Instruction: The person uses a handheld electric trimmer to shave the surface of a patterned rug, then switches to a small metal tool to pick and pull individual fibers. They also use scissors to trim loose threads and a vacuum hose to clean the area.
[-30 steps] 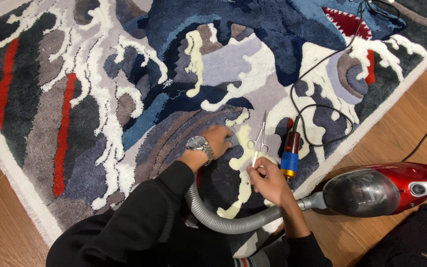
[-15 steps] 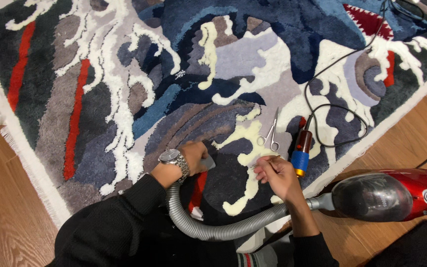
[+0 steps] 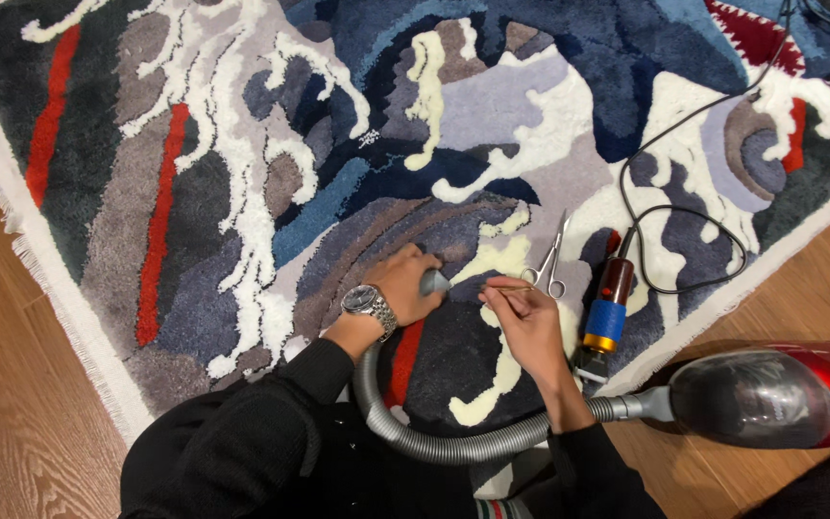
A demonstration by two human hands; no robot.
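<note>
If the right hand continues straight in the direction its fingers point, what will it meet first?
Probably the left hand on the grey hose nozzle: the right hand points left toward it across the rug.

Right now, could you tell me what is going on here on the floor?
A person is bent over a multicoloured tufted rug on a wooden floor. The left hand presses the grey vacuum hose nozzle into the pile, the hose running to a red vacuum cleaner. The right hand pinches something thin, too small to identify. Scissors and a corded handheld tool lie on the rug beside it.
</note>
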